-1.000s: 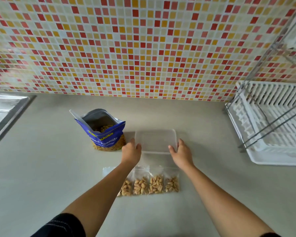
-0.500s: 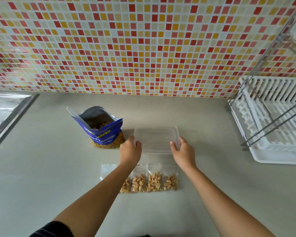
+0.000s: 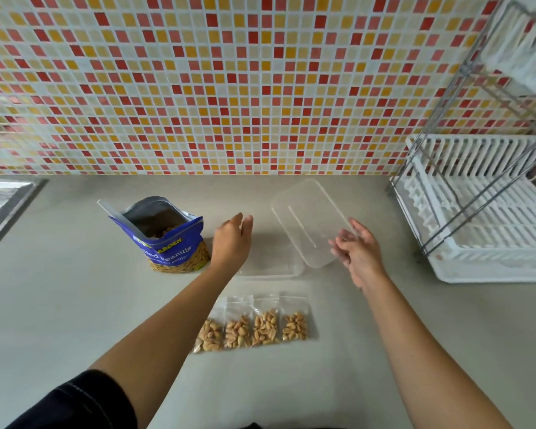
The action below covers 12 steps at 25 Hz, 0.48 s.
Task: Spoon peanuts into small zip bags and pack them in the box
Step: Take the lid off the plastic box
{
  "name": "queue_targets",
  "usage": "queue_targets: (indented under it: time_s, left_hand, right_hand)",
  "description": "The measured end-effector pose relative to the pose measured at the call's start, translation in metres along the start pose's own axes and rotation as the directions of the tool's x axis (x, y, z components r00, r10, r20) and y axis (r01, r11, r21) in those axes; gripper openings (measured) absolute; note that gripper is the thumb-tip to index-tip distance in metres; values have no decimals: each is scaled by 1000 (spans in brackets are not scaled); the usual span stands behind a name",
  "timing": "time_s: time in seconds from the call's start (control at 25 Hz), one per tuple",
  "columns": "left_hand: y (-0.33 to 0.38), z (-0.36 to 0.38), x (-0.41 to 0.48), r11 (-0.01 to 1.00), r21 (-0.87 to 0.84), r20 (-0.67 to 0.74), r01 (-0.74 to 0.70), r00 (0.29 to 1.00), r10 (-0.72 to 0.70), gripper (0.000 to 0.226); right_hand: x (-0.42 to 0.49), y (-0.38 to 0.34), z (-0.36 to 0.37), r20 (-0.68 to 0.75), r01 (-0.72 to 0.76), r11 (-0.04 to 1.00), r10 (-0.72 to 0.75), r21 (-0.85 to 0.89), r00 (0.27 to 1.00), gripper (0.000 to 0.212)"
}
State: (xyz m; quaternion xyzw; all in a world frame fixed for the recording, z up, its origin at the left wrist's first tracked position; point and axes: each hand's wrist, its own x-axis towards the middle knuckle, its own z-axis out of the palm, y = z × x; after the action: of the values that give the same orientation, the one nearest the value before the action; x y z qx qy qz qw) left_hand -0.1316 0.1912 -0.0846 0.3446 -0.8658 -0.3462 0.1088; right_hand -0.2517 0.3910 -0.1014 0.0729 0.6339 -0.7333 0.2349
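The clear plastic box (image 3: 268,269) sits open on the grey counter. Its clear lid (image 3: 304,215) is raised and tilted above the box's right end, and my right hand (image 3: 358,253) pinches the lid's near right edge. My left hand (image 3: 232,243) hovers at the box's left end with fingers straight and holds nothing. Several small zip bags of peanuts (image 3: 254,326) lie in a row on the counter just in front of the box. The blue peanut bag (image 3: 167,239) stands open to the left of my left hand. No spoon is in view.
A white dish rack (image 3: 483,230) with a metal frame fills the right side of the counter. A steel sink edge (image 3: 3,205) shows at far left. The tiled wall (image 3: 229,88) closes off the back.
The lid was on the box with both hands at its near edge. Now my right hand has lifted it up and to the right, and my left hand has let go.
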Motion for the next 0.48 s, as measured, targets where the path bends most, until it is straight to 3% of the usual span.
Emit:
queue_targets:
  time_s: [0.08,0.16,0.36,0.48]
  left_hand:
    - [-18,6,-3,965,260,-2,-28,1000,30,24]
    - [-35,14,-7,928,373,24,-3,1000,-7,28]
    - [-52,20,-9,952,269,62,146,984,-168,38]
    - [-60,21,-6,948,288,59,134,986,-157,40]
  right_hand:
    - [4,13,-6,-73,-3,999,6,35,997,62]
    - [5,28,-9,-134,8,999,-1,46,991,63]
    - [14,61,-23,-244,-48,999,45,-6,969,65]
    - [15,74,-31,-276,-65,943,-29,-325,961,61]
